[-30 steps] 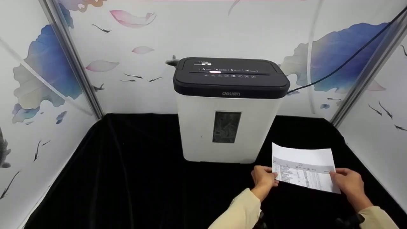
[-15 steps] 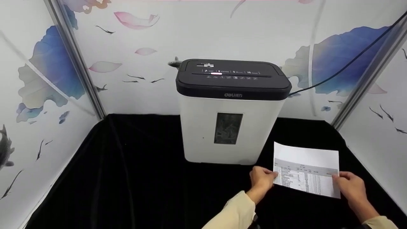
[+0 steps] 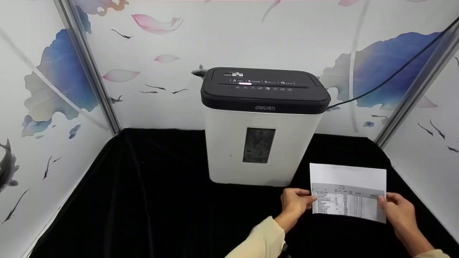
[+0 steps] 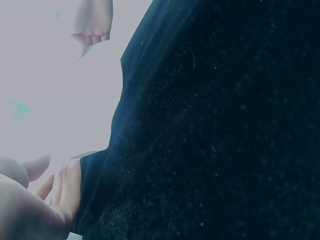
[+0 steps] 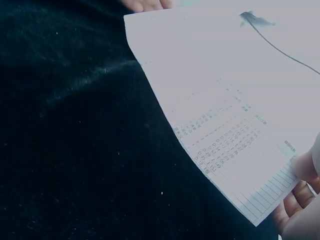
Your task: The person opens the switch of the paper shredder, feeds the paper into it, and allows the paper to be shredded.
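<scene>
A sheet of paper [image 3: 348,193] printed with a table is held up between both hands, right of the shredder. My left hand [image 3: 296,202] pinches its left edge, thumb in front and the other fingers mostly behind. At the opposite edge my right hand [image 3: 400,211] pinches it the same way. In the right wrist view the printed rows of the paper [image 5: 215,120] show, with the right thumb on the margin. The left wrist view is washed out; the left hand [image 4: 45,200] sits at the lower left. A white paper shredder [image 3: 229,143] with a dark top stands behind, left of the paper.
The shredder's dark lid [image 3: 265,93] has a long slot and a lit strip. A black cable [image 3: 391,77] runs from its right side up the wall. Black cloth [image 3: 172,200] covers the table. Painted panels with metal posts [image 3: 89,68] enclose the back and sides.
The paper has shifted slightly right with both hands and now faces the head camera more squarely. Both hands keep their grip. The whole head view has drifted a little.
</scene>
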Action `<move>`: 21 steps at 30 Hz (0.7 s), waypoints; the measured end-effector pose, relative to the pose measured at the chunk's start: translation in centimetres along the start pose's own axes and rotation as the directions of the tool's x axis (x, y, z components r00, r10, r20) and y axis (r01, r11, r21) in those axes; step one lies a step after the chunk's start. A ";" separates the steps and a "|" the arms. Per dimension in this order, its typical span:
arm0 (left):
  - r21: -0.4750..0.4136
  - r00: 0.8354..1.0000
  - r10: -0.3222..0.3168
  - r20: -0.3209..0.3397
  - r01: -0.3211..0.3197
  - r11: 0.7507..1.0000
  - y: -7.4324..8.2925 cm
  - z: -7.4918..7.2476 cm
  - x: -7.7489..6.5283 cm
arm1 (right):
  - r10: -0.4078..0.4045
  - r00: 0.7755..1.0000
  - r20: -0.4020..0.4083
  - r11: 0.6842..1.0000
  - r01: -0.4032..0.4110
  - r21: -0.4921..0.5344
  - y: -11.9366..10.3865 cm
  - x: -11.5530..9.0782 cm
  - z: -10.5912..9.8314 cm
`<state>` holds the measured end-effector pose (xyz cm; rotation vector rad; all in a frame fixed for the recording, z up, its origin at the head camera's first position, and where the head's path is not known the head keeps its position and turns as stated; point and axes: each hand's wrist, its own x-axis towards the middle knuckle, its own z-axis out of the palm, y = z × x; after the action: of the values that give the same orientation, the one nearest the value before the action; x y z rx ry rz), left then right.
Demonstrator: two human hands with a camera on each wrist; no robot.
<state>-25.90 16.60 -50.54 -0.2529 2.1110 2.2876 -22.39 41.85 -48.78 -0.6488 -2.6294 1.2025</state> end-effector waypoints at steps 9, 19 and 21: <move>0.090 1.000 0.030 0.003 -0.030 0.996 0.4 -0.9 0.2 | -0.018 1.000 -0.024 1.000 0.018 0.013 -0.5 -0.8 -0.6; 0.180 0.992 0.115 0.061 -0.124 0.976 1.4 -2.9 0.2 | -0.117 0.992 -0.048 0.993 0.119 0.028 -1.6 -1.8 -0.8; 0.204 0.986 0.142 0.086 -0.157 0.966 1.6 -3.4 0.1 | -0.141 0.988 -0.057 0.989 0.143 0.036 -1.8 -1.8 -0.8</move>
<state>-25.83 13.09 -49.19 -0.0078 2.3867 2.0853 -21.07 40.46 -46.85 -0.4716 -2.5516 1.1751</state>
